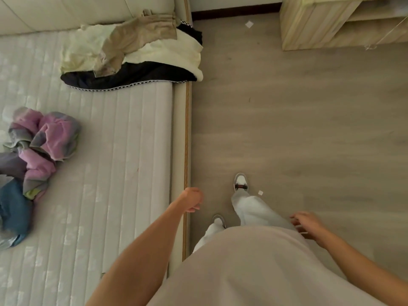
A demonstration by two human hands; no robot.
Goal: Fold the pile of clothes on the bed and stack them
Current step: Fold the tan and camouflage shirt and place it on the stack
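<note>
Nearest the camera, the person's pale, smooth top fills the lower middle of the view, with light trousers and two white shoes [240,183] on the grey wood-grain floor [298,120] below. The left hand [192,199] hangs over the bed's wooden edge rail [186,151], its fingers curled loosely inward and holding nothing. The right hand [308,223] is out beside the hip over the floor, fingers relaxed and slightly spread, also holding nothing; motion blur softens its fingertips. To the left lies the bed [114,173], its bare mattress a pale quilted surface stitched in long parallel channels. On its left side, well apart from both hands, sits a crumpled heap of clothes [37,151]: fuzzy pink-and-grey fabric bunched on top, a blue piece below, and a light scrap at the lower edge, all unfolded. Farther up the bed, near the padded headboard [66,12], a second heap [132,51] spreads to the mattress corner: a tan garment draped over cream and pale yellow-green cloth, resting on a black piece with checkered trim. Small white paper scraps [249,24] lie on the floor. At the far right stands a light wooden cabinet [320,25] with an open shelf, its contents too blurred to tell.
</note>
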